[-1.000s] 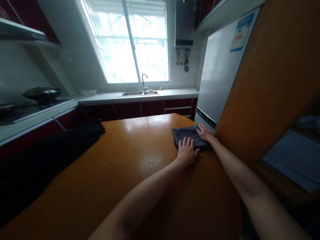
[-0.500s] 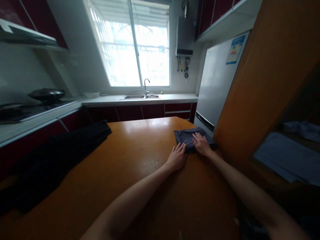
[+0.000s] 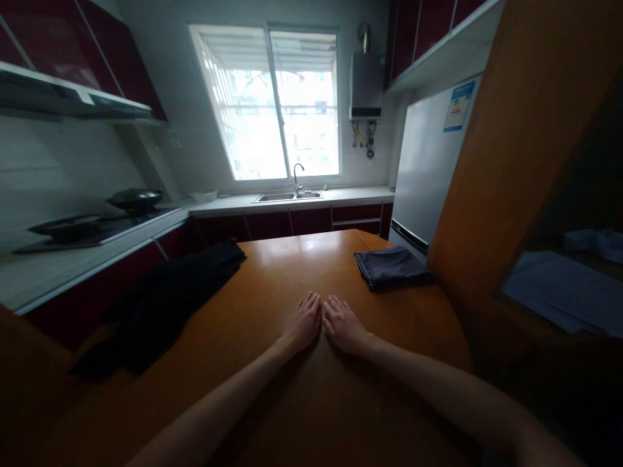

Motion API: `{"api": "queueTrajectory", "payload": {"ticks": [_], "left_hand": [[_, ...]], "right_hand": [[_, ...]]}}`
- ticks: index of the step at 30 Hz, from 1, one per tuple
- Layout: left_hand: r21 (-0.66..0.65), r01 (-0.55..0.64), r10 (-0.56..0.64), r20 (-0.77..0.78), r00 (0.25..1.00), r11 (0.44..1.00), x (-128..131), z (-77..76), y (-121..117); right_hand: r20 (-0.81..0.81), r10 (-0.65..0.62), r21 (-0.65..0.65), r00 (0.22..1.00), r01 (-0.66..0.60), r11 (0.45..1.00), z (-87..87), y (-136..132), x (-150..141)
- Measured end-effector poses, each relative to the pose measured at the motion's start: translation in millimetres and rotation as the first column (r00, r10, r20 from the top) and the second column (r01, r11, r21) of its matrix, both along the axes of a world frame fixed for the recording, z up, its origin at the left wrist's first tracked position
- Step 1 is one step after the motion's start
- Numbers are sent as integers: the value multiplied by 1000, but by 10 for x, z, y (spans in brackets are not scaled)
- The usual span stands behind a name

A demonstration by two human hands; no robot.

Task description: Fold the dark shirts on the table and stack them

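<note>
My left hand (image 3: 304, 322) lies flat on the wooden table (image 3: 292, 272), fingers stretched forward, holding nothing. Close beside it, my right hand (image 3: 343, 325) also rests flat and open on the tabletop. Beyond my right hand, toward the table's far right edge, sits a folded dark grey cloth (image 3: 393, 266) with black-and-white stitched-looking edges; neither hand touches it. Along the left side of the table a black garment (image 3: 165, 305) lies loosely spread, its exact kind hard to make out in the dim light.
Past the table a counter holds a sink (image 3: 277, 197) with a faucet under the window. A stove with a wok (image 3: 135, 198) stands at the left. At the right are a fridge (image 3: 428, 162), a wooden panel (image 3: 506, 143) and light blue cloth (image 3: 564, 292) on a shelf.
Both hands have left the folded grey cloth and moved left to the table's middle, lying side by side. The cloth stays at the right. The camera view has shifted left and up slightly.
</note>
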State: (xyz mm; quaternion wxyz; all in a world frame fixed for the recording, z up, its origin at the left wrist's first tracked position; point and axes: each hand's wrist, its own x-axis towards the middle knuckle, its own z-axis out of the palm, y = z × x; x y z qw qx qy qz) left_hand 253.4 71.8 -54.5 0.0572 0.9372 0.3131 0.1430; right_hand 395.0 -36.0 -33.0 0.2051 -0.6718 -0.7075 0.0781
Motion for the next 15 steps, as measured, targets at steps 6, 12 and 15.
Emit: {"api": "queueTrajectory", "payload": {"ticks": [6, 12, 15], "left_hand": [[-2, -67, 67, -5, 998, 998, -795, -14, -196], [-45, -70, 68, -44, 997, 997, -1052, 58, -327], [-51, -58, 55, -54, 997, 997, -1022, 112, -369]], "right_hand": [[24, -24, -26, 999, 24, 999, -92, 73, -432], [31, -7, -43, 999, 8, 999, -66, 51, -425], [44, 13, -50, 999, -11, 999, -63, 18, -404]]}}
